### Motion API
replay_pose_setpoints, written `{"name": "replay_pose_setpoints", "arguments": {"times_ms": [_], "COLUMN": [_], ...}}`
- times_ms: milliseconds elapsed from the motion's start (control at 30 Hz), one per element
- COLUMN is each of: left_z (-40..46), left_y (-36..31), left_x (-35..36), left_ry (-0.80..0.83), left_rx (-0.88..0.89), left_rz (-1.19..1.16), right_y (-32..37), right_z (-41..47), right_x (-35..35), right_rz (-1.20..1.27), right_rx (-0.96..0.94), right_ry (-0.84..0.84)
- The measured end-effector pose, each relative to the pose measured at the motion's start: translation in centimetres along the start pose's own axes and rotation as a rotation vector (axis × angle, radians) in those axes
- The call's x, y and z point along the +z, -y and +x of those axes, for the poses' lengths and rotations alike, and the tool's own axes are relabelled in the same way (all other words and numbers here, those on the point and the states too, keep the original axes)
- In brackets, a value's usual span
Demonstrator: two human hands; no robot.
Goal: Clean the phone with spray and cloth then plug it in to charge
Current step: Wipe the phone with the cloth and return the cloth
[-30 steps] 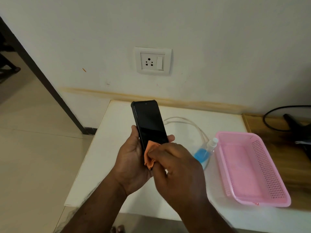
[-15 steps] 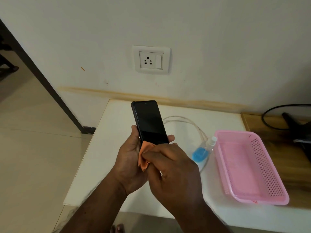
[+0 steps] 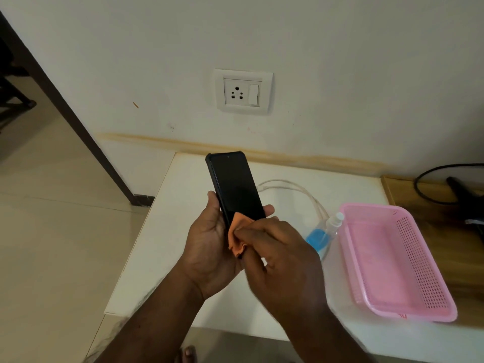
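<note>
— Above the white tabletop [image 3: 157,244], held up at a slant: slim black phone in a matte bumper case [image 3: 235,189], dark glass facing up. Gripped by the left hand [image 3: 209,247], fingers wrapped round its lower half, thumb on the near edge.

— And the right hand [image 3: 282,255]?

— Closed into a pinch on a small crumpled orange cloth [image 3: 237,237], pressed against the bottom of the screen. Wiping step, by the look of it. Upper glass bare and glossy, no droplets to make out.

— Spray finished with, then?

— Probably. Clear plastic spray bottle with blue liquid [image 3: 323,231] lying tipped on the table, just beside the pink perforated plastic basket [image 3: 408,258]; touching or not, hard to say.

— Next move?

— More strokes up the screen, likely, then cloth down. Afterwards, thin white charging cable [image 3: 293,188] looped on the table behind the phone; plug end small and fiddly, needing a fine pinch and a steady left grip. White wall socket with rocker switch [image 3: 243,91] above, nothing plugged in. No adapter in sight.
</note>
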State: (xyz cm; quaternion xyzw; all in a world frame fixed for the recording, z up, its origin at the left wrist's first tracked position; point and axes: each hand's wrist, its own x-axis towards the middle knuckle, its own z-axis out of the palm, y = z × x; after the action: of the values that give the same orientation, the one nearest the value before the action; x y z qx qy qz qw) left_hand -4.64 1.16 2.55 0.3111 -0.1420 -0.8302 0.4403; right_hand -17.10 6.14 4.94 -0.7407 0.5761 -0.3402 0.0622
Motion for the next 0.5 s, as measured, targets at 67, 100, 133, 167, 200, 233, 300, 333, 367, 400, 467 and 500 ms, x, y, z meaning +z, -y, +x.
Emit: {"name": "replay_pose_setpoints", "arguments": {"times_ms": [67,100,133,167,200,233,300,333,367,400,467,500], "left_z": [0.1,0.1,0.1,0.1,0.0,0.1,0.1,0.2,0.3,0.3,0.3,0.3], "left_y": [-0.1,-0.2,-0.3,-0.4,-0.5,-0.5,-0.4,-0.4,-0.4,-0.4,-0.5,-0.5], "left_x": [-0.1,-0.2,-0.2,-0.3,-0.3,-0.3,-0.4,-0.4,-0.5,-0.5,-0.6,-0.6], "left_ry": [0.000,-0.002,-0.007,-0.014,-0.021,-0.028,-0.043,-0.045,-0.044,-0.039,-0.021,-0.009], "left_rx": [0.005,0.015,0.024,0.030,0.036,0.044,0.069,0.082,0.091,0.096,0.088,0.080], "left_rz": [0.025,0.030,0.027,0.017,0.003,-0.012,-0.033,-0.037,-0.037,-0.037,-0.050,-0.060], "right_y": [-0.9,-1.2,-1.4,-1.3,-1.0,-0.6,0.4,0.7,0.9,0.9,0.3,-0.1], "right_z": [0.4,0.5,0.4,0.3,0.2,0.0,-0.3,-0.4,-0.4,-0.4,-0.2,0.0], "right_x": [-0.5,-0.6,-0.7,-0.6,-0.5,-0.2,0.2,0.3,0.4,0.3,0.0,-0.2], "right_rz": [-0.005,-0.006,-0.008,-0.012,-0.013,-0.006,0.027,0.042,0.050,0.054,0.054,0.050], "right_rx": [0.067,0.091,0.100,0.095,0.082,0.066,0.034,0.021,0.010,0.004,0.014,0.029], "right_ry": [-0.004,0.000,0.004,0.009,0.012,0.017,0.034,0.046,0.058,0.067,0.069,0.061]}}
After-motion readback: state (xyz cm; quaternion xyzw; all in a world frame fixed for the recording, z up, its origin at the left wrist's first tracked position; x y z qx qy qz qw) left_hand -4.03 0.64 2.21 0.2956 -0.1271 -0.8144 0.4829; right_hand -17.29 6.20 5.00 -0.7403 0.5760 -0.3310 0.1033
